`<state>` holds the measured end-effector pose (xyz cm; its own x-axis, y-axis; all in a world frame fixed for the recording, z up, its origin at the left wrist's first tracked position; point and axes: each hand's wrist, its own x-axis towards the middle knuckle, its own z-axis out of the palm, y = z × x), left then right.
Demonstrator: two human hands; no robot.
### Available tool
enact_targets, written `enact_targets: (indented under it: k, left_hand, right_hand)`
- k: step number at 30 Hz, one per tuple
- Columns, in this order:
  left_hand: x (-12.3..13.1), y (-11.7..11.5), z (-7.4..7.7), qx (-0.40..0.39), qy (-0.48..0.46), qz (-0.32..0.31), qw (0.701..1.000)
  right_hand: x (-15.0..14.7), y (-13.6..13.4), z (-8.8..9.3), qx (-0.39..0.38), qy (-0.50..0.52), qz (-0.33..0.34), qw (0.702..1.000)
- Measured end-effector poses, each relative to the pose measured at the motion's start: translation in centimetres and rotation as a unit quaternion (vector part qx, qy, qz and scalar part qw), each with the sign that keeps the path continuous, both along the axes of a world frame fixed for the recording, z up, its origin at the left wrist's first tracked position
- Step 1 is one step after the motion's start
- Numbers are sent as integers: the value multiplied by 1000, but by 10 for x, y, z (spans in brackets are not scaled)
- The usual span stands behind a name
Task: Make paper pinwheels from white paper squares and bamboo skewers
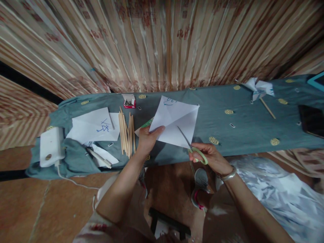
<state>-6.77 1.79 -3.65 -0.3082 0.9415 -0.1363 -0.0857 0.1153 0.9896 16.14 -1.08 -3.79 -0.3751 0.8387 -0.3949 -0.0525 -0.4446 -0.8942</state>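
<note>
My left hand pinches the left edge of a white square paper sheet, which has creases and a blue drawing near its top corner. In my right hand are scissors with pale green handles. Their blade lies over the lower right part of the sheet, pointing up and left. How far the blades are apart is hard to make out. A green and white flat piece shows partly from behind my left hand. Beside that hand, several thin wooden sticks lie in a bunch on the cloth.
On the cloth-covered table, more white paper lies left, near a pen and a white power strip. A small red box stands behind the sticks. To the right are a paper pinwheel, a dark phone and a bag of paper scraps.
</note>
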Motion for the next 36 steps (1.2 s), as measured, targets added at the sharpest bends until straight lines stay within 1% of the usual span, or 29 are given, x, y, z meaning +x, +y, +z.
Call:
enact_targets:
  k: [6, 12, 17, 23, 25, 27, 30, 33, 35, 36]
  left_hand:
    - [0, -1, 1, -3, 2, 7, 1000]
    - [0, -1, 0, -16, 1, 5, 1000]
    - [-1, 0, -3, -15, -9, 3, 1000]
    - [1, -1, -2, -20, -12, 5, 1000]
    - [1, -1, -1, -14, -11, 5, 1000]
    - [0, 0, 0, -4, -8, 8, 1000]
    - [-7, 1, 1, -4, -2, 17, 1000]
    - [-18, 4, 0, -3, -8, 28, 1000]
    - [-23, 5, 0, 4, -14, 24, 1000]
    - [-25, 5, 0, 4, -12, 18, 1000]
  right_hand:
    - [-3, -1, 4, 2, -9, -6, 1000]
    - [-3, -1, 5, 8, -8, 10, 1000]
    - [-4, -1, 5, -5, 1, -7, 1000]
    - [-7, -1, 6, -10, -5, -11, 1000]
    - [-7, -2, 5, -8, -3, -5, 1000]
    - [-6, -2, 6, -2, -1, 20, 1000]
    - [4, 0, 10, 7, -3, 81, 997]
    - [24, 2, 15, 10, -2, 130, 991]
    - [39, 5, 18, 32, -8, 124, 992]
    - [46, 7, 19, 51, -14, 96, 994]
